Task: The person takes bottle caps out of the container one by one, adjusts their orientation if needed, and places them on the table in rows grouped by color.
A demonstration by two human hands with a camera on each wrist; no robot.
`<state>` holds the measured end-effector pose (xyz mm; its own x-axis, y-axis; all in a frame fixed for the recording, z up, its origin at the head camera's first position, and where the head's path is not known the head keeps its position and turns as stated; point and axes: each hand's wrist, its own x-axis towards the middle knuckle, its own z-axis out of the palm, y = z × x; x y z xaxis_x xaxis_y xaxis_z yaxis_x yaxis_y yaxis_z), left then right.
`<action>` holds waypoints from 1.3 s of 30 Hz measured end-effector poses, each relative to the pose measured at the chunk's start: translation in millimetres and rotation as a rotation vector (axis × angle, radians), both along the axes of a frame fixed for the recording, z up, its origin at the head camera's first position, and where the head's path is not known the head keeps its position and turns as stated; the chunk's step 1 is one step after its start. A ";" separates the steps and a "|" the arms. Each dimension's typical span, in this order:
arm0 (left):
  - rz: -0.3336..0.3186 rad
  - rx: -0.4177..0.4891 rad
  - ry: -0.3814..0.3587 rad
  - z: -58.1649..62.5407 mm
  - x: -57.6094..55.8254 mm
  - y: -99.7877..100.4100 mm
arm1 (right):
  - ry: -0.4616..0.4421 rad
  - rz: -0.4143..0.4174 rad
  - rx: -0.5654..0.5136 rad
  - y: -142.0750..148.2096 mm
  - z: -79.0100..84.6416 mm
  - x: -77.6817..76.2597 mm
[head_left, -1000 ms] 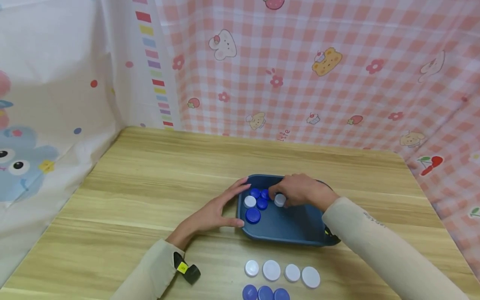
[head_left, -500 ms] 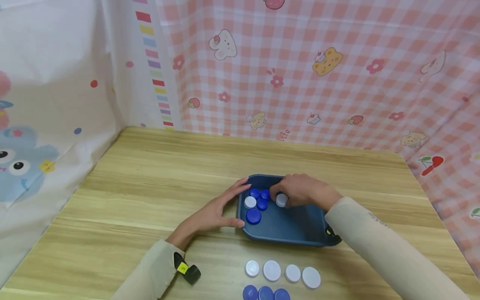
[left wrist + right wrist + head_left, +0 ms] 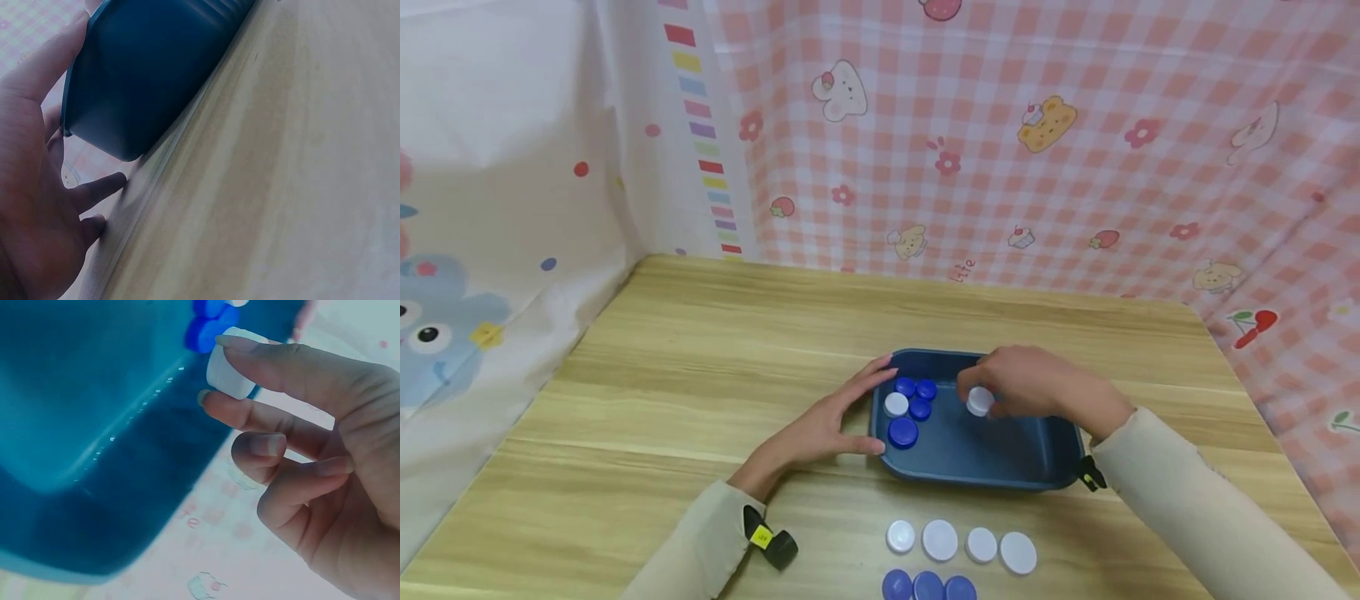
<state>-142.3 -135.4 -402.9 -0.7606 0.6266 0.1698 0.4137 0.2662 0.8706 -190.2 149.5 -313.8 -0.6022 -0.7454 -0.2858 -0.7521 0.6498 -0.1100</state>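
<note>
Loose caps [image 3: 940, 541] on the bench [image 3: 737, 325], nearest us | beyond, our left hand [image 3: 812, 431], spread wide, touches the tray [image 3: 977, 480] | rightward, our right hand [image 3: 1033, 383] pinches a white cap [image 3: 980, 402] over the tray; light, level grip should suit

The bench [image 3: 700, 350] has a pale yellow-brown, wood-grain top with streaks running side to side and rounded far corners. Right of its middle sits a dark blue, rectangular tray [image 3: 970, 482] with rounded corners and raised walls, its long side roughly along the grain. Nearer the wearer, four round white plastic caps [image 3: 939, 540] lie flat in a row, the second and fourth from the left wider than the others. Just below them, three round blue plastic caps [image 3: 928, 587] form a tighter row, partly cut off by the head view's lower edge.
</note>
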 end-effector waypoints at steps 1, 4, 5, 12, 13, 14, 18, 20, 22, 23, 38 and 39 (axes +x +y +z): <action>0.000 -0.001 0.003 0.1 0.0 0.1 | 0.002 -0.003 -0.005 1.9 2.2 3.5; -0.002 -0.003 0.021 -0.3 -0.4 0.2 | 0.004 -0.015 -0.015 7.5 9.5 14.8; -0.003 -0.003 0.026 -0.5 -0.6 0.1 | 0.008 -0.015 -0.019 9.6 11.5 18.3; -0.007 -0.004 0.037 -0.7 -1.4 0.5 | 0.037 0.006 -0.075 25.2 22.6 41.4; -0.007 -0.003 0.035 -0.8 -1.5 0.5 | 0.032 -0.002 -0.085 27.8 23.0 44.6; -0.007 -0.002 0.033 -0.6 -1.5 0.5 | 0.026 -0.009 -0.095 30.5 23.3 47.3; -0.004 -0.003 0.029 -0.1 -1.5 0.5 | -0.005 -0.053 -0.120 38.6 21.7 56.4; -0.003 -0.005 0.029 -0.1 -1.6 0.8 | -0.007 -0.063 -0.123 41.9 19.8 60.5; -0.002 -0.007 0.028 -0.3 -1.5 1.0 | -0.002 -0.061 -0.129 44.9 17.9 65.0; -0.003 -0.009 0.028 -0.2 -1.5 1.3 | 0.010 -0.058 -0.131 46.6 17.3 67.5; -0.003 -0.017 0.024 0.3 -1.7 0.6 | 0.031 -0.036 -0.229 72.2 7.1 106.8; -0.005 -0.018 0.025 0.6 -1.7 0.8 | 0.011 -0.053 -0.229 74.8 6.2 109.1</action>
